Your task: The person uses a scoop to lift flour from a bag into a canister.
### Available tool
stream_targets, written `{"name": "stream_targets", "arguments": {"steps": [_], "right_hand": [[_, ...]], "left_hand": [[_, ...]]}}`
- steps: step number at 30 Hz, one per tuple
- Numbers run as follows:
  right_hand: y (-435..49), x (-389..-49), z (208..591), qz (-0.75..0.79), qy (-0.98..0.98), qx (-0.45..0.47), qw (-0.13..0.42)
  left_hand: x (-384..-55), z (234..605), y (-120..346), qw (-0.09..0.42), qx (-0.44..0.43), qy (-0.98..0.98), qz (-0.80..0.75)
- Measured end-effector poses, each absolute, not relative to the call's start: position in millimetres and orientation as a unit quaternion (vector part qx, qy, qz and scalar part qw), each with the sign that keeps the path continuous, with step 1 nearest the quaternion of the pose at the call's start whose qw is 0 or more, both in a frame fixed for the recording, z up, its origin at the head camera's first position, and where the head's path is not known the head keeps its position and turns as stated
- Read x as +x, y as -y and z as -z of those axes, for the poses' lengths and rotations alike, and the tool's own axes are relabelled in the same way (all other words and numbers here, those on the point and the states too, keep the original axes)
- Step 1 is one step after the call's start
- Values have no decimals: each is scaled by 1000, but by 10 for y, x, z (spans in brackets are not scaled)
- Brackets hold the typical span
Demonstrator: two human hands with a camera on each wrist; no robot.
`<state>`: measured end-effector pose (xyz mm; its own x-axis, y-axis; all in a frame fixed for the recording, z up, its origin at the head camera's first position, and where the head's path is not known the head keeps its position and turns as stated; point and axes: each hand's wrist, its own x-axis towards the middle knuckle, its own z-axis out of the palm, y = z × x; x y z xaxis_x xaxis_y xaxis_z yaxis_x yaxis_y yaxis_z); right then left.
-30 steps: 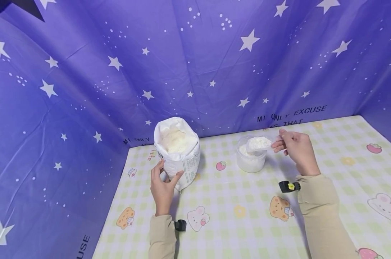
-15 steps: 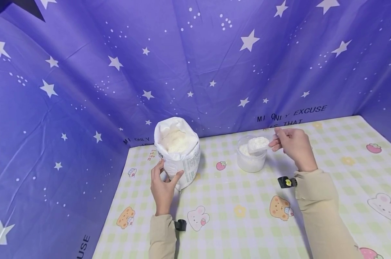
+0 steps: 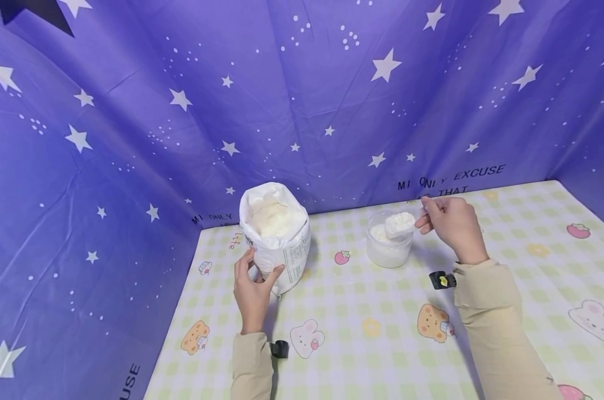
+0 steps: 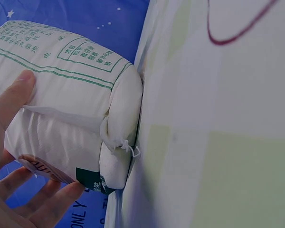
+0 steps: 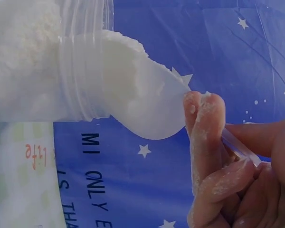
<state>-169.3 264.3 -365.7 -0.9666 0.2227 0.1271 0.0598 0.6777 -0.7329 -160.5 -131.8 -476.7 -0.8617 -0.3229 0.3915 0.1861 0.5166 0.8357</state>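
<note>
A white flour bag [image 3: 294,258] with green print stands upright with its top open, showing pale powder inside. My left hand [image 3: 251,294] holds it low on the near side, thumb and fingers spread around it in the left wrist view. To the right stands a clear round plastic tub [image 3: 388,255] with white flour in it. My right hand [image 3: 454,225] pinches the handle of a translucent scoop [image 5: 152,109] heaped with flour. The scoop's bowl is tilted over the tub's mouth and partly behind its rim in the right wrist view. Flour dusts the right fingertips [image 5: 206,107].
The table [image 3: 352,366] wears a green-and-white checked cloth with cartoon prints. A purple starry curtain [image 3: 302,111] hangs close behind the bag and tub and along both sides. Black straps [image 3: 443,280] sit at the wrists.
My right hand has shifted slightly left and away from me, and the full scoop has tilted a little over the tub. The left hand and the bag have kept their place.
</note>
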Motion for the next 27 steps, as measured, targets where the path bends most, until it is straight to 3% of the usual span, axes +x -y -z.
{"name": "stream_targets", "arguments": {"steps": [27], "right_hand": [[-2542,-1667,3540,-356,924,-74,121]], "left_hand": [[-1608,4763,1310,255,49,833,488]]}}
